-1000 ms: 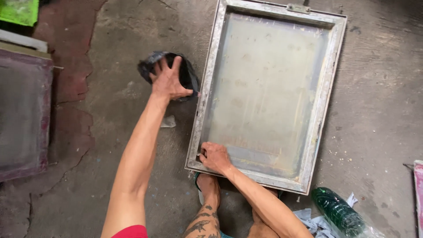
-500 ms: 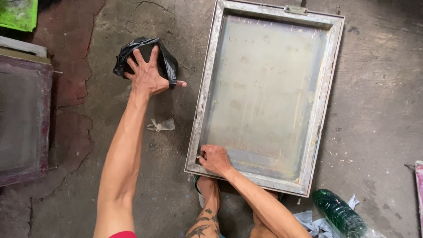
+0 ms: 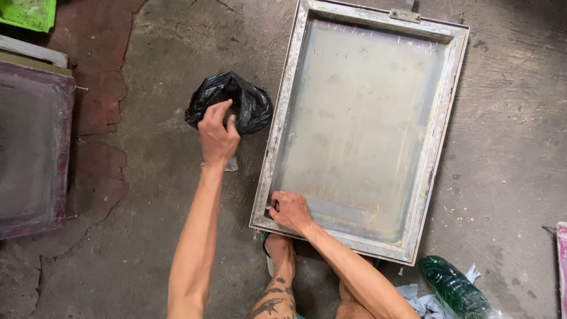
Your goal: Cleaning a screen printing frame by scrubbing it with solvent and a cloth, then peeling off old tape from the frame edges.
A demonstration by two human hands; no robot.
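A crumpled black plastic bag [image 3: 251,106] lies on the concrete floor just left of a large metal-framed screen [image 3: 440,136] that lies flat. My left hand [image 3: 217,134] reaches out to the bag's near edge, and its fingers close on the plastic. My right hand [image 3: 289,210] sits on the frame's near left corner, with bent fingers on the pale mesh just inside the rim. My bare foot [image 3: 277,251] shows below that corner.
A second screen with a dark purple frame [image 3: 59,153] lies at the left edge, a green object [image 3: 26,12] beyond it. A green plastic bottle [image 3: 453,289] and crumpled white scraps [image 3: 419,302] lie near right. A small scrap [image 3: 231,165] lies under my left wrist.
My left hand went from lying spread over the bag to closing its fingers on the near edge. The bag shifted left, then back beside the frame. My right hand stayed put.
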